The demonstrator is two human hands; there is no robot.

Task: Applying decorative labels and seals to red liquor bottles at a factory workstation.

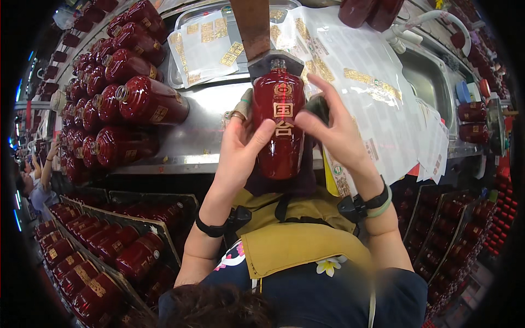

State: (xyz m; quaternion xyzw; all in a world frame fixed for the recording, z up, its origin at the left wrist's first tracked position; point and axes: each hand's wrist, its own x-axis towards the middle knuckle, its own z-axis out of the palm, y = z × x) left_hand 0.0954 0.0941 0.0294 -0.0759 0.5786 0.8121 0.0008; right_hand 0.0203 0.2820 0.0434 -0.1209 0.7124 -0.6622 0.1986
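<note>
the bottle (279, 153) is between the left hand (240, 139) and the right hand (336, 128), its neck toward the post (255, 27), its base at the near edge of the counter (210, 126). left on the counter is a bottle cluster (153, 101). beyond, left of the post, papers (205, 33) lie on a tray (249, 23). right of the bottle, sheets (377, 123) spread over the counter; a bottle pair (369, 12) stands behind them. right of the sheets is the sink (432, 79). lower left, a crate (164, 226) holds more bottles (139, 254).
</note>
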